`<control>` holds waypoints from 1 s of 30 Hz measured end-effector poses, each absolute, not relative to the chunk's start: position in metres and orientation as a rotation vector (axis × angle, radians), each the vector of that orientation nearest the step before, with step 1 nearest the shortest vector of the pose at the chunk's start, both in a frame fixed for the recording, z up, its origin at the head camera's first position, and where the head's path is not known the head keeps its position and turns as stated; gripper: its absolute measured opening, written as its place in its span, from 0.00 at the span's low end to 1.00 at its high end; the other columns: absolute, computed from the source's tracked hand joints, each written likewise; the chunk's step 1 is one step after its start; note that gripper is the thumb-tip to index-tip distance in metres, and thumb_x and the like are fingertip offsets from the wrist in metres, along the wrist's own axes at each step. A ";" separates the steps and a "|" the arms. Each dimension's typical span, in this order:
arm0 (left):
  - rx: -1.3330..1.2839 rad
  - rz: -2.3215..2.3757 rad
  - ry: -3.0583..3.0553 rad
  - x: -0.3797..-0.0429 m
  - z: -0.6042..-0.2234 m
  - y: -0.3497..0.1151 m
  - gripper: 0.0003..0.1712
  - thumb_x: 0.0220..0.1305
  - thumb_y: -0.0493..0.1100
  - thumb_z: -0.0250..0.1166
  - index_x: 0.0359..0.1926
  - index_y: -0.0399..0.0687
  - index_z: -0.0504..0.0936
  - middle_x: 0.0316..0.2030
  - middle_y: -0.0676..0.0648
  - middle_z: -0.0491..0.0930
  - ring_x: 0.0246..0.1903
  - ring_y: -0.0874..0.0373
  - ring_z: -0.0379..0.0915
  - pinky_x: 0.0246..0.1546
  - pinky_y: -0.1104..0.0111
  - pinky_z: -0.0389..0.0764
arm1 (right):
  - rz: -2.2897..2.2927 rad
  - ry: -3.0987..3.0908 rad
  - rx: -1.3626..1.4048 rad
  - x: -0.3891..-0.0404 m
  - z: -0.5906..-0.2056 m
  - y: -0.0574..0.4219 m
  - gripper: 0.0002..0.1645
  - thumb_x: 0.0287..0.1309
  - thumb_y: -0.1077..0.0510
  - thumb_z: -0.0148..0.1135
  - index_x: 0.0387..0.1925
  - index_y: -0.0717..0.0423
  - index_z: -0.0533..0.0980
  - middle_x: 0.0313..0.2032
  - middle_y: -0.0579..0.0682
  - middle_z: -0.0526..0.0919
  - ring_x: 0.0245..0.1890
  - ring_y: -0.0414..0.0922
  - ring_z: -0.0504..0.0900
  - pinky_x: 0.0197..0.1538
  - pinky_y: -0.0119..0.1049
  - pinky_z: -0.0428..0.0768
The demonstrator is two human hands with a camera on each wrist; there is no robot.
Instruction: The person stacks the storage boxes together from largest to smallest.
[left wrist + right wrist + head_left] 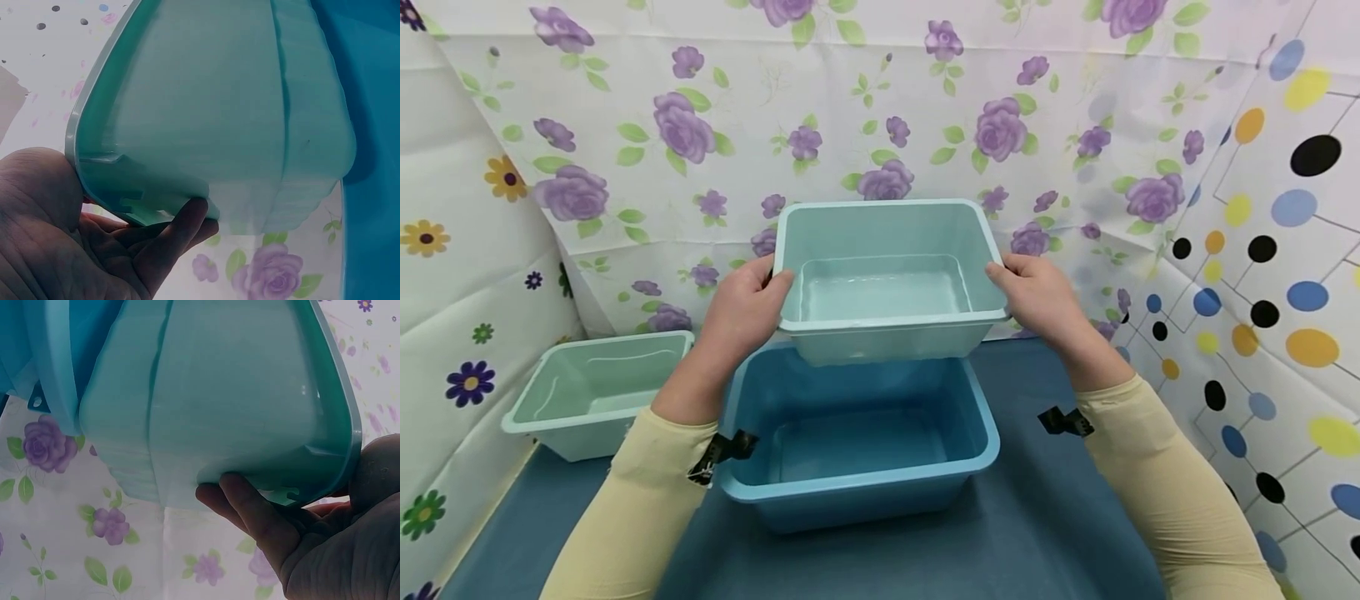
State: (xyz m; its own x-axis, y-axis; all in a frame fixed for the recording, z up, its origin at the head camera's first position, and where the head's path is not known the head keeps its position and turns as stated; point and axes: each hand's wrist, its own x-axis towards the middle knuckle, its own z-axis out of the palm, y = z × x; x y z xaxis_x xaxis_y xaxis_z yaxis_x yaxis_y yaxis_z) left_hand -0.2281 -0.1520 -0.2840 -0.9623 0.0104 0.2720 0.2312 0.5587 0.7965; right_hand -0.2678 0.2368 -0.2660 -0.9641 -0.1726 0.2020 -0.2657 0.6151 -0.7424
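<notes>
Both hands hold a pale aqua plastic basin [883, 287] by its two short ends, above the back part of a larger blue basin [857, 483]. The left hand [743, 304] grips the left rim, thumb on top; in the left wrist view its fingers [181, 234] press the outer wall from beneath. At the right rim, the right hand [1037, 296] grips in the same way, with fingers [259, 509] against the outer wall in the right wrist view. The held basin is tilted so its inside faces the head camera. Nothing shows inside either basin.
A pale green basin [580, 442] stands at the left, partly hidden by the left forearm. The blue basin rests on a dark blue tabletop [1037, 533]. Flowered sheets [820, 83] hang behind and at the left; a dotted sheet [1292, 350] hangs at the right.
</notes>
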 end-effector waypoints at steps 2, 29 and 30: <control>-0.196 -1.349 -2.557 -0.228 -0.284 -0.153 0.33 0.89 0.57 0.51 0.81 0.44 0.75 0.68 0.37 0.81 0.59 0.38 0.82 0.62 0.39 0.83 | 1.278 -2.719 0.379 -0.268 -0.266 0.235 0.33 0.88 0.41 0.53 0.76 0.59 0.78 0.58 0.64 0.89 0.48 0.57 0.88 0.45 0.46 0.81; -0.156 -1.296 -2.581 -0.221 -0.286 -0.170 0.32 0.90 0.56 0.49 0.81 0.44 0.73 0.66 0.35 0.81 0.55 0.37 0.82 0.57 0.40 0.85 | 1.285 -2.731 0.410 -0.269 -0.270 0.218 0.33 0.88 0.42 0.54 0.77 0.59 0.77 0.59 0.63 0.89 0.54 0.59 0.89 0.54 0.54 0.85; -0.152 -1.287 -2.581 -0.221 -0.287 -0.171 0.32 0.90 0.56 0.49 0.81 0.43 0.74 0.64 0.35 0.82 0.53 0.37 0.82 0.54 0.42 0.85 | 1.285 -2.732 0.414 -0.269 -0.270 0.217 0.33 0.88 0.42 0.54 0.78 0.59 0.76 0.59 0.64 0.89 0.54 0.59 0.89 0.55 0.54 0.85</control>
